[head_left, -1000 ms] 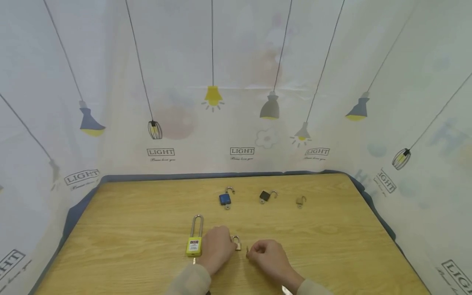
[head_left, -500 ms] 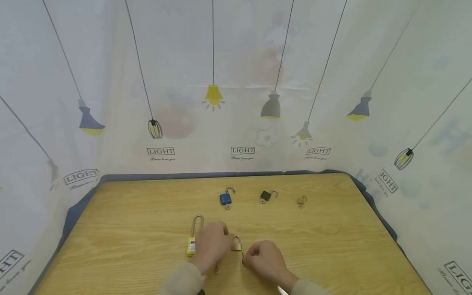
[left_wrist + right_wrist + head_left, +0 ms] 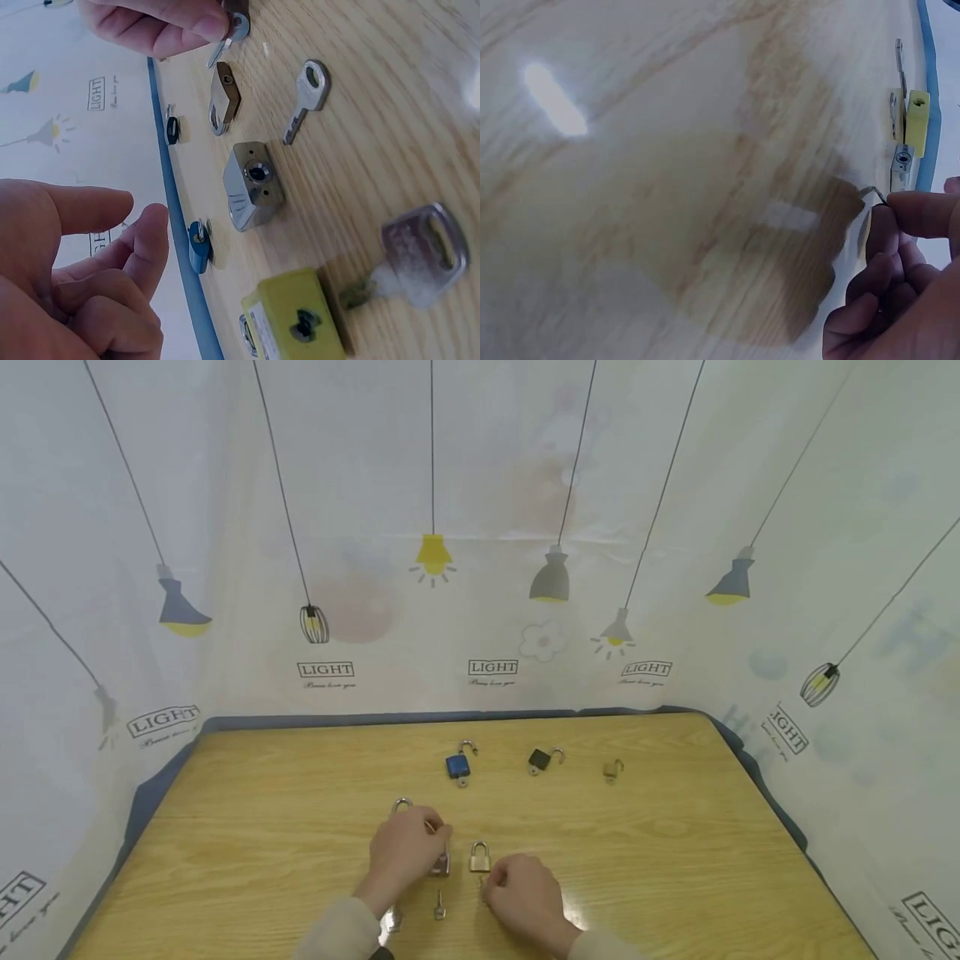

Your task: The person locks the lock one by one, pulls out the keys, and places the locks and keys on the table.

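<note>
We see the right hand [image 3: 525, 895] pinching a small silvery key [image 3: 241, 28] with a rounded, pierced bow, just near of the small brass padlock [image 3: 480, 858], whose silver shackle points far. To the left, the left hand [image 3: 405, 852] hovers over the yellow padlock [image 3: 283, 298], thumb and forefinger apart, beside the grey metal padlock [image 3: 251, 199].

Flat muted light, white glare streak, pale reflections on tabletop [image 3: 652, 217]

Several boxed "LIGHT" labels [image 3: 492, 667] across the pale backdrop [image 3: 495, 468].
</note>
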{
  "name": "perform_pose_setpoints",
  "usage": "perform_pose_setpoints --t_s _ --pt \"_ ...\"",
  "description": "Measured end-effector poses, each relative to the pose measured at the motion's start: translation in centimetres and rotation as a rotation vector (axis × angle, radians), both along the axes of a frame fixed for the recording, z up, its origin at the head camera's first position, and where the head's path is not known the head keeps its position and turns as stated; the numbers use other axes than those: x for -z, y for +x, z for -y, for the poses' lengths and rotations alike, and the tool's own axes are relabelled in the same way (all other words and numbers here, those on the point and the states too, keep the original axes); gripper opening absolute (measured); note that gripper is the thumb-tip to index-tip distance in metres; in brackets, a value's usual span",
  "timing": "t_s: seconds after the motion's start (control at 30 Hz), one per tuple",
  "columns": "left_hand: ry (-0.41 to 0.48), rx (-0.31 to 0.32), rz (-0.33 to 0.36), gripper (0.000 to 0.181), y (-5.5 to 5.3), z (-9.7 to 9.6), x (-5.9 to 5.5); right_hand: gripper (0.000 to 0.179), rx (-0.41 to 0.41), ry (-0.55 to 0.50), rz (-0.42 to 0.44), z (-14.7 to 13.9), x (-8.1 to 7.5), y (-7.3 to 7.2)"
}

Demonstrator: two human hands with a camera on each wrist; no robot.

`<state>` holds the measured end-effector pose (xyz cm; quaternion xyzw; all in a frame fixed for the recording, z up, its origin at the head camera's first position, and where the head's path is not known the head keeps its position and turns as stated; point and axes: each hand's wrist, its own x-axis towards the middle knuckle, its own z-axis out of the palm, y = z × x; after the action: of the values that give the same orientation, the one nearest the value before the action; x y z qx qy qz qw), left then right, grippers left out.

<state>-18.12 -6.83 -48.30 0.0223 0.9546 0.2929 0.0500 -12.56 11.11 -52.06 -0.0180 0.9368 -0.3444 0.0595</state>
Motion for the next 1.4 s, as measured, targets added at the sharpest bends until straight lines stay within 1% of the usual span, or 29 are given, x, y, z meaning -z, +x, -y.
perform_pose_setpoints --t_s 0.13,0.4,0.57,0.7,0.83,1.13,1.27,1.4 --pt "0.011 -0.017 0.005 0.017 0.1 0.3 -0.2 0.009 0.014 0.013 -0.005 0.2 0.1 0.2" --pt "0.019 -0.007 -0.001 0.019 0.1 0.6 -0.1 0.012 0.022 0.031 -0.004 0.4 0.3 0.3" --pt "0.025 -0.018 0.014 0.019 0.1 0.6 0.0 0.012 0.007 0.049 0.036 0.5 -0.1 0.1" --pt "0.032 -0.007 0.028 0.02 0.3 0.6 0.0 0.011 -0.005 0.065 0.075 0.6 -0.4 -0.2" --pt "0.029 0.009 0.045 0.019 0.5 0.7 0.2 0.013 -0.008 0.084 0.1 0.8 -0.5 -0.4" --pt "0.024 0.038 0.014 0.017 0.8 0.8 0.7 0.023 -0.02 0.127 0.117 1.1 -0.8 -0.8" --pt "0.024 0.039 0.011 0.016 1.0 0.9 0.9 0.022 -0.022 0.125 0.114 1.1 -0.9 -0.7" --pt "0.032 0.027 0.005 0.016 1.1 0.9 0.9 0.016 -0.019 0.116 0.117 1.0 -0.8 -0.7"
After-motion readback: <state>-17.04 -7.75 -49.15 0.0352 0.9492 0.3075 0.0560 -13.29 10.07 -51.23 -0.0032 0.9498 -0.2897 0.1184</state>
